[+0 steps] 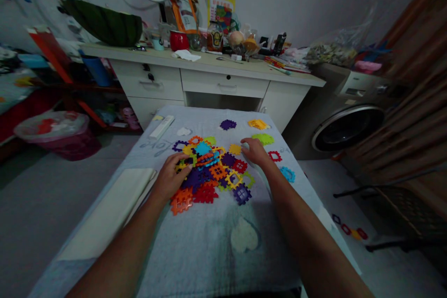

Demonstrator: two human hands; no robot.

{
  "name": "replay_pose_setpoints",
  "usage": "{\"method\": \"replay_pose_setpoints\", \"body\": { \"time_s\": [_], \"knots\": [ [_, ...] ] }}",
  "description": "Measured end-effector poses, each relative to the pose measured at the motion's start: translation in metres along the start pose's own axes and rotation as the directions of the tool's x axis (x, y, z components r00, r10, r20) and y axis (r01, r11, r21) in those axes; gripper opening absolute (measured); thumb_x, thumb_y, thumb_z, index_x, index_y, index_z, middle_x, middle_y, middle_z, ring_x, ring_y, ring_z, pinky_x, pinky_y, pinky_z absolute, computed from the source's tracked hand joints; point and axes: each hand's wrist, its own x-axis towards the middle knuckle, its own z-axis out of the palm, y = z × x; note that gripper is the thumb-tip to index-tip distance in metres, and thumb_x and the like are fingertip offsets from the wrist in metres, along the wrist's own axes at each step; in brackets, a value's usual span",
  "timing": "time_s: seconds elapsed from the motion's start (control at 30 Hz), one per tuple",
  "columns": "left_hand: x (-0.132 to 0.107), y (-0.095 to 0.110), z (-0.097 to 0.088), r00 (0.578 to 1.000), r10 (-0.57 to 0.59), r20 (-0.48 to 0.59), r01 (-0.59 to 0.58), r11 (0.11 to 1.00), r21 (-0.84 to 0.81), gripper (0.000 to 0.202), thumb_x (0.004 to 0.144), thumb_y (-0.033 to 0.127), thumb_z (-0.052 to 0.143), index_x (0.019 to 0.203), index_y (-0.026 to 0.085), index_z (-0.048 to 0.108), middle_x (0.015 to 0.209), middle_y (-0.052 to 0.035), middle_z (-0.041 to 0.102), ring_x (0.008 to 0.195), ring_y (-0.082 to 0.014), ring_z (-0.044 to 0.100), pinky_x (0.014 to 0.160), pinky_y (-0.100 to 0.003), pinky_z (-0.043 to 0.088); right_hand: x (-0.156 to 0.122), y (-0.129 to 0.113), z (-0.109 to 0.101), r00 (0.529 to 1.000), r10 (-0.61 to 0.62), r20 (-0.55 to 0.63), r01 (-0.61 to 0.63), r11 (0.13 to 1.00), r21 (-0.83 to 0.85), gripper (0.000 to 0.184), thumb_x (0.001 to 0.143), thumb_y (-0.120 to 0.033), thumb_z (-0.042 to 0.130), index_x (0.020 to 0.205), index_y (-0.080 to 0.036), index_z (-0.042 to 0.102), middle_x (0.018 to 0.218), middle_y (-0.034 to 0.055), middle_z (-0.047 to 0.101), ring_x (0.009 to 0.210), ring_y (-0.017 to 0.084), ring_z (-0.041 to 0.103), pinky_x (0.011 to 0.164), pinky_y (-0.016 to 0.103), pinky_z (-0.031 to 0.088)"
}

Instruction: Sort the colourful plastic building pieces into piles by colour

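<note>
Interlocking plastic tiles with notched edges lie heaped in many colours on a cloth-covered table (209,260). My left hand (171,177) is at the heap's left side, thumb and fingers closed on a lime-green tile (189,160) with an open middle. Just right of the heap, my right hand (255,151) hovers or rests low over the cloth. A pale gap shows between its thumb and forefinger, and nothing is visible in it. Beside its fingertips lies a yellow tile (235,149). A purple tile (228,159) and a red window tile (240,165) are close by.
Sorted apart are purple (228,125), yellow (257,124), green (263,139), red (274,156) and blue tiles (287,174). A folded white cloth (111,209) lies along the left edge. Beyond stand a cluttered desk (209,63) and a washing machine (335,116).
</note>
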Motion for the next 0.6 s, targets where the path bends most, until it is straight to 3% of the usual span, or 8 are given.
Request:
{"method": "replay_pose_setpoints", "body": {
  "time_s": [0.13, 0.23, 0.6],
  "knots": [
    [-0.001, -0.003, 0.0, 1.0, -0.018, 0.007, 0.018, 1.0, 0.003, 0.035, 0.081, 0.045, 0.058, 0.108, 0.023, 0.062, 0.122, -0.0066, 0.057, 0.118, -0.0248, 0.054, 0.108, -0.042, 0.039, 0.001, -0.013, 0.017, 0.997, -0.018, 0.071, 0.017, 1.0, 0.019, 0.048, 0.08, -0.018, 0.062, 0.127, -0.018, 0.058, 0.129, 0.0094, 0.062, 0.115, 0.026, 0.055, 0.103, 0.04, 0.038],
    [-0.001, -0.002, 0.0, 0.999, -0.033, 0.004, 0.033, 0.999, -0.005, 0.034, 0.081, 0.045, 0.059, 0.107, 0.023, 0.062, 0.123, -0.0066, 0.057, 0.117, -0.0248, 0.055, 0.108, -0.042, 0.039, 0.005, -0.014, 0.023, 0.997, -0.004, 0.073, 0.002, 0.999, 0.038, 0.047, 0.078, -0.017, 0.063, 0.125, -0.017, 0.06, 0.128, 0.011, 0.062, 0.114, 0.025, 0.056, 0.101, 0.039, 0.039],
    [-0.001, 0.004, -0.001, 1.0, -0.031, 0.003, 0.031, 0.999, -0.018, 0.034, 0.079, 0.045, 0.059, 0.105, 0.023, 0.063, 0.12, -0.007, 0.058, 0.118, -0.0253, 0.054, 0.109, -0.042, 0.038, -0.004, -0.008, 0.012, 1.0, 0.003, 0.0, -0.003, 1.0, 0.028, 0.04, 0.077, -0.02, 0.067, 0.117, -0.017, 0.063, 0.119, 0.0108, 0.066, 0.109, 0.023, 0.059, 0.099, 0.036, 0.042]
  ]
}}
